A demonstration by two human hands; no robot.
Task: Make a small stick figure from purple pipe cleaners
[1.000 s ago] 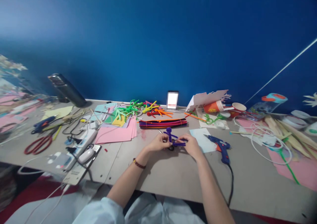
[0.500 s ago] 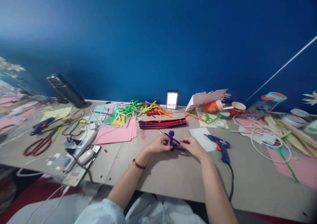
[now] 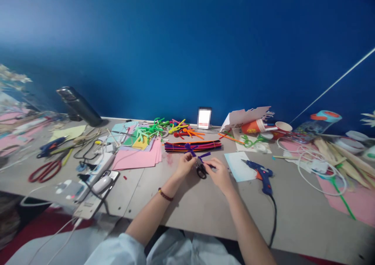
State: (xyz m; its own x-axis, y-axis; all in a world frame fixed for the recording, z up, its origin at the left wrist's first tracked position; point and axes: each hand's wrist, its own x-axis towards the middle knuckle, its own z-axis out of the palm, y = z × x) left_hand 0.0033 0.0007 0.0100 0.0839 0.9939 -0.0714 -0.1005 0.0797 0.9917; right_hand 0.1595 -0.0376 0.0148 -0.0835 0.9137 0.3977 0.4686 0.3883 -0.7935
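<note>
Inward — left hand (image 3: 185, 165), right hand (image 3: 219, 175) pinch pipe-cleaner figure (image 3: 190, 149).

fuzzy purple chenille figure (image 3: 190, 149), black plastic scissors handles (image 3: 201, 173), glossy plastic glue gun (image 3: 263, 174), matt pink paper (image 3: 134, 160)

1. Light was bright and even, with a paler sheen across the blue wall (image 3: 58, 31) at upper left.
2. Soft shadows lay on the tabletop (image 3: 187, 218) beneath the left hand (image 3: 185, 165) and right hand (image 3: 219, 175).
3. Wide-angle distortion bowed the edges; the pink papers (image 3: 13, 118) at far left were smeared and blurred.
</note>
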